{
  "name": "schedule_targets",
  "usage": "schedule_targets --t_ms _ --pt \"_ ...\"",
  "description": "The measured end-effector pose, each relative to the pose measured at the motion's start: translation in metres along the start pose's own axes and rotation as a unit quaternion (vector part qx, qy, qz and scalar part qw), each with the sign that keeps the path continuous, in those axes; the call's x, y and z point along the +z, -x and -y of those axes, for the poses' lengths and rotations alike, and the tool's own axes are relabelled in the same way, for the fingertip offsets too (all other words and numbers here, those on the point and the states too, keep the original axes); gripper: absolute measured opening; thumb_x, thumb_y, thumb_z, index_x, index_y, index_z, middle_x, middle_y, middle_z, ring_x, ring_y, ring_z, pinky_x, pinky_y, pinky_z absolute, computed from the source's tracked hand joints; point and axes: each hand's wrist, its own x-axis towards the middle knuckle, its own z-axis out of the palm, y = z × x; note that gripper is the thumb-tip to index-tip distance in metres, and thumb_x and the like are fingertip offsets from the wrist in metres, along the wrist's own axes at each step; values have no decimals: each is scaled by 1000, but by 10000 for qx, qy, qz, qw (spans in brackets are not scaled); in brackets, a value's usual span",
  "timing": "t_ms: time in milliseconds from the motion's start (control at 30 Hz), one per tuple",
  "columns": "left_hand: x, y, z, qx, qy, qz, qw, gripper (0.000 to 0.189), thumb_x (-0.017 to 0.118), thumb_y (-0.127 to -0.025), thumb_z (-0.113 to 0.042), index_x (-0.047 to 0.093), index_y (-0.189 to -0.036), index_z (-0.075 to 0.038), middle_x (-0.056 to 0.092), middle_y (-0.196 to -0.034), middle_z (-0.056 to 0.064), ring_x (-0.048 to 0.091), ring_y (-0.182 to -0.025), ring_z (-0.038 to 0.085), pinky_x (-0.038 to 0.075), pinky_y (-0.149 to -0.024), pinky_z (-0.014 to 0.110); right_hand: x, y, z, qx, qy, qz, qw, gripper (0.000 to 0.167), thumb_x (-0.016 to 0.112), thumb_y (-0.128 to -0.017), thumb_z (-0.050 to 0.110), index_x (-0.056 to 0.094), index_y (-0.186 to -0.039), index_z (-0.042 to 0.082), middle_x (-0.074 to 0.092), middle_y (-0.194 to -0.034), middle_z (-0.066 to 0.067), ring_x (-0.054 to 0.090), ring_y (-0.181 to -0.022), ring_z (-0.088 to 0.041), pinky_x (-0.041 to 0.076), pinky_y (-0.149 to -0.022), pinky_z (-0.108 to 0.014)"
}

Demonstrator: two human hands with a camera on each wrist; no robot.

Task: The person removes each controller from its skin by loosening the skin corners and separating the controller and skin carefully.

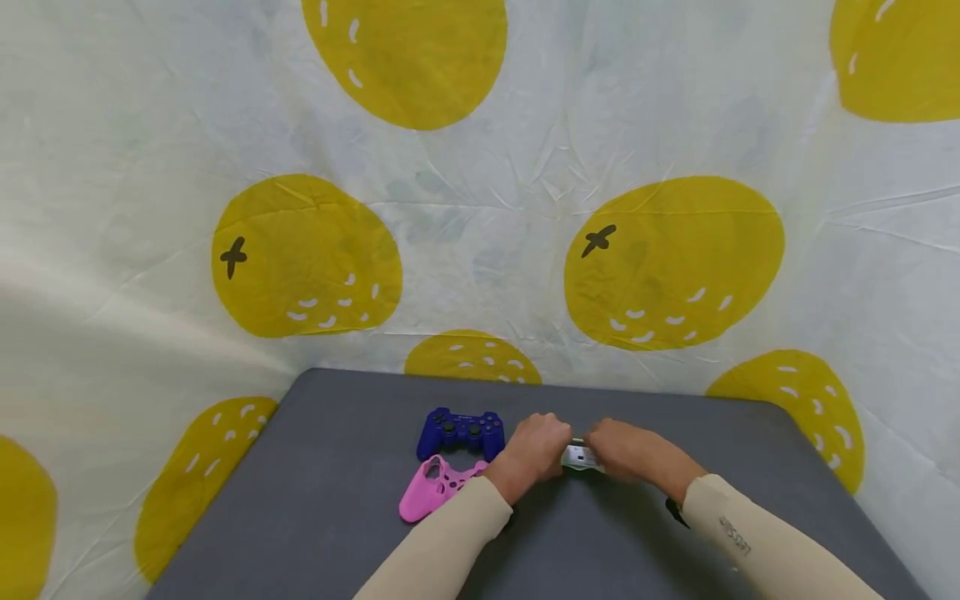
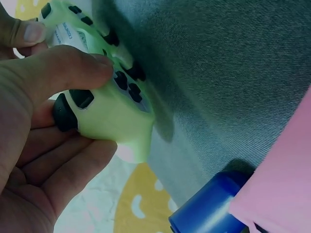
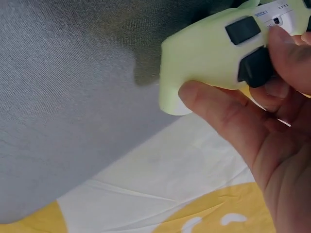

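Both hands hold a white game controller (image 1: 580, 457) in a pale green silicone cover (image 2: 104, 116) above the table. My left hand (image 1: 534, 448) grips one side. In the left wrist view its thumb presses the cover near the black buttons, and its other fingers support the grip from below. My right hand (image 1: 637, 451) pinches the other side by the black triggers (image 3: 256, 67), one finger under the green grip (image 3: 194, 63). A white strip (image 3: 278, 16) with blue print and a small port shows through the cover's opening. White also shows at the grip ends, past the green edge.
To the left on the dark grey table (image 1: 337, 500) lies a blue controller (image 1: 431, 437). Nearer, beside my left forearm, is an empty pink controller cover (image 1: 426, 497). A white cloth wall (image 1: 480, 167) with yellow fruit prints stands behind the table and along its sides.
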Motion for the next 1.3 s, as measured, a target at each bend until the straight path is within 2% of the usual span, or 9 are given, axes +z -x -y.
schedule_targets --t_ms 300,533,767,933,1100,1300 --pt "-3 -5 0 -53 -27 132 9999 21 92 -76 -30 74 -80 -20 73 -79 -4 68 -70 16 54 -59 29 -1 10 -15 -258 -826 -193 9961 25 57 -96 -4 56 -79 14 44 -73 8 34 -67 -5 30 -64 -25" --pt "-4 -6 3 -78 90 253 9996 24 93 -75 -32 76 -87 -19 74 -82 -3 68 -71 16 55 -60 29 5 23 -27 -108 -1208 -473 9915 23 61 -99 0 55 -83 16 47 -77 9 36 -69 -4 32 -66 -25" --pt "-8 -7 6 -121 203 371 9990 24 93 -76 -30 78 -90 -18 73 -82 -3 65 -68 14 52 -59 27 16 34 -37 -134 -1735 -881 9808 25 62 -100 2 51 -81 13 44 -76 8 33 -68 0 31 -64 -24" --pt "-5 -8 7 -53 241 480 9985 20 92 -77 -30 76 -84 -19 69 -74 -6 59 -62 10 48 -57 25 30 41 -44 -169 -2164 -1260 9680 22 64 -100 6 53 -81 12 44 -73 9 34 -67 3 32 -62 -23" --pt "-5 -9 5 167 257 578 9979 20 91 -78 -31 77 -88 -19 69 -75 -7 55 -61 9 47 -56 24 41 45 -50 3 -2696 -1587 9498 18 71 -96 8 59 -83 13 54 -76 8 43 -72 5 38 -63 -23" --pt "-10 -13 7 176 125 674 9975 20 91 -79 -32 75 -85 -21 69 -76 -7 55 -62 9 47 -57 24 45 40 -46 98 -2798 -2719 9207 22 82 -82 -3 66 -83 13 63 -80 2 54 -76 1 51 -65 -25"
